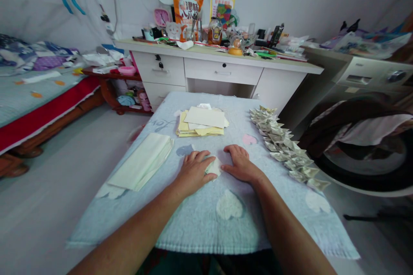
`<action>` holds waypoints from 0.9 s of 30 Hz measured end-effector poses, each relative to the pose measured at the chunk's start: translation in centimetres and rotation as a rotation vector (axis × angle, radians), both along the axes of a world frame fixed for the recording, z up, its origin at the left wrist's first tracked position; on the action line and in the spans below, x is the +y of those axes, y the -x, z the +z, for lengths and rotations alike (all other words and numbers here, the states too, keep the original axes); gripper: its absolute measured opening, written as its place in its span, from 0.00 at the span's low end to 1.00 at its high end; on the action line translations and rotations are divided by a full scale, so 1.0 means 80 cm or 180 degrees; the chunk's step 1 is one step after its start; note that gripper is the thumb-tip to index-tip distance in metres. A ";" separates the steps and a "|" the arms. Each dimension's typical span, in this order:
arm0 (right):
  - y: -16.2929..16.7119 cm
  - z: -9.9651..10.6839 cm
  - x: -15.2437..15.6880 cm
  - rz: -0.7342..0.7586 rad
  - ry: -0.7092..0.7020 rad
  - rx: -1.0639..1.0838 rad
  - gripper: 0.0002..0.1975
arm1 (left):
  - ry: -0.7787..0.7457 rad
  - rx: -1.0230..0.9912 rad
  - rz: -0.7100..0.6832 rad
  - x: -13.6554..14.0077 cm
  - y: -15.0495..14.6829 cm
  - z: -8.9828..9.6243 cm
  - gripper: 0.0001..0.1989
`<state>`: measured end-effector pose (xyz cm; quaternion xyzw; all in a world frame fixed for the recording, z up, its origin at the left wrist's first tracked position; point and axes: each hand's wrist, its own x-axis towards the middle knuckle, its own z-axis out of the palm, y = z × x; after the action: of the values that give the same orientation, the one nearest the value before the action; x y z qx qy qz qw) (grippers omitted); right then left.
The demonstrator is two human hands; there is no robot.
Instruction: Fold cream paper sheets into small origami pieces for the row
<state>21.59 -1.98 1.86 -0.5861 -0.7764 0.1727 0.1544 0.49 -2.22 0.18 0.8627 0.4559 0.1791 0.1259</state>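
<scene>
My left hand point(196, 169) lies on the light-blue cloth with its fingers spread. Its thumb and forefinger rest at the edge of a small pale patch point(215, 166), either a piece of paper or part of the cloth's print; I cannot tell which. On the other side, my right hand point(239, 164) rests palm down, fingers slightly bent and apart, thumb tip close to the patch. Beyond them is a stack of cream and yellow paper sheets point(205, 117). Folded pale-green paper point(142, 161) lies to the left, and rows of folded paper pieces point(284, 144) line the right side.
The cloth point(206, 232) with heart prints covers the table. Behind stands a white desk point(222, 71) crowded with jars, a pink clock point(161, 17) and an orange snack bag point(187, 8). A washing machine point(364, 79) with clothes in its open door is right; a bed point(41, 90) is left.
</scene>
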 end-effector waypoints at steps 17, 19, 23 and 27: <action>0.017 -0.018 -0.002 -0.0216 -0.0574 -0.0507 0.33 | -0.0056 0.0317 0.0824 0.010 0.006 0.006 0.06; 0.018 -0.019 -0.002 -0.0203 -0.0582 -0.0494 0.32 | -0.0104 0.0201 0.0849 0.013 0.009 0.007 0.06; 0.019 -0.018 -0.002 -0.0204 -0.0577 -0.0398 0.28 | -0.0050 -0.0457 0.0063 0.017 0.012 0.011 0.14; 0.015 -0.012 -0.003 -0.0141 -0.0492 -0.0248 0.22 | 0.0289 -0.0653 -0.0730 0.013 0.011 0.018 0.17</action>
<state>20.40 -2.21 0.87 -0.5957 -0.7798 0.0858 0.1726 -0.42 -1.21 1.59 0.8797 0.3467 0.2299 0.2304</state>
